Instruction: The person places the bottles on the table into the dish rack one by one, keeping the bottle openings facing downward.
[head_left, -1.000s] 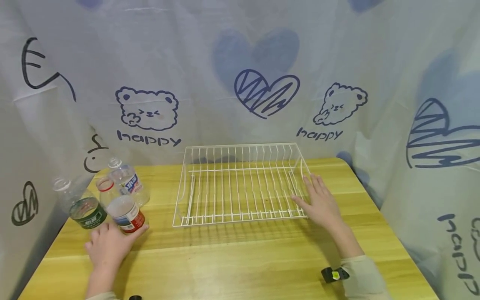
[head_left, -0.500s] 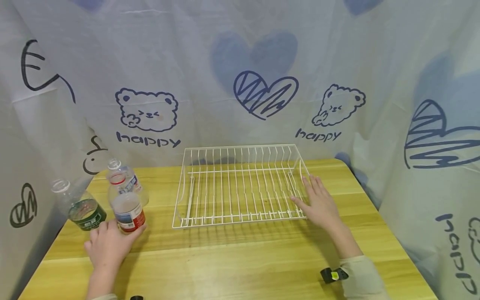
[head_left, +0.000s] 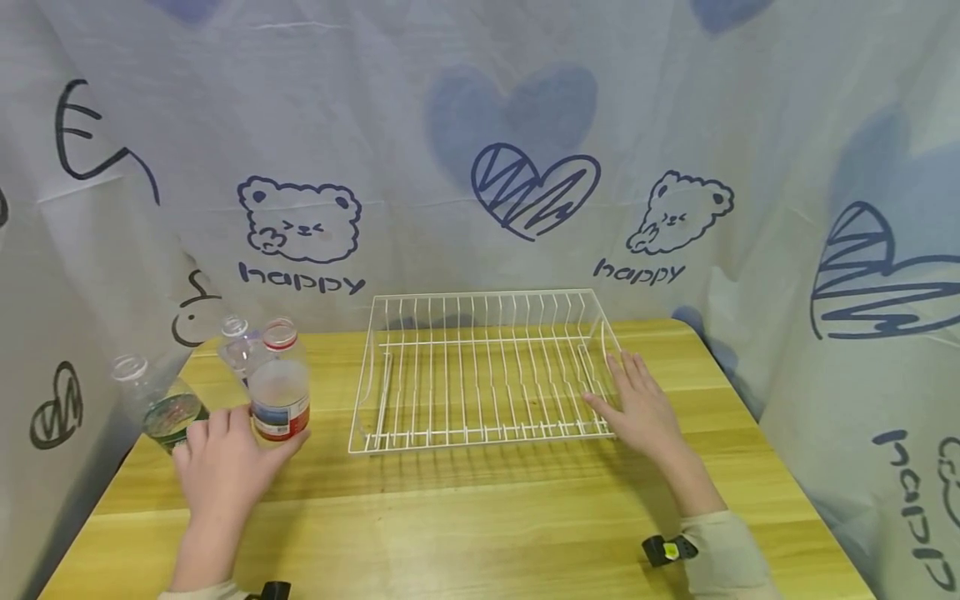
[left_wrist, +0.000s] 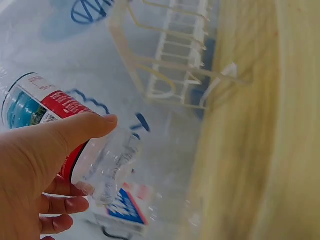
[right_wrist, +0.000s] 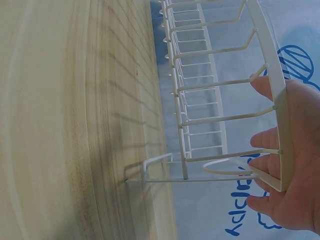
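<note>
My left hand [head_left: 227, 467] grips a clear plastic bottle [head_left: 279, 379] with a red ring at its neck and a red, white and blue label. In the left wrist view the thumb lies across the label [left_wrist: 62, 102] and the fingers come round from the other side. Behind it stands a clear bottle [head_left: 236, 343], partly hidden, its blue label [left_wrist: 125, 207] showing in the left wrist view. A green-labelled bottle [head_left: 171, 412] is just left of my fingers. My right hand [head_left: 647, 408] rests on the right end of a white wire rack [head_left: 480, 442], fingers extended and thumb spread.
The rack stands on legs at the back middle of the wood-grain table [head_left: 450, 533]. A printed cloth [head_left: 420, 225] hangs close behind the table and along both sides. Dark wrist cameras [head_left: 667, 550] sit on the forearms.
My left hand has lifted the red-labelled bottle up and to the right, past the bottle behind it. The right hand and the rack have stayed put.
</note>
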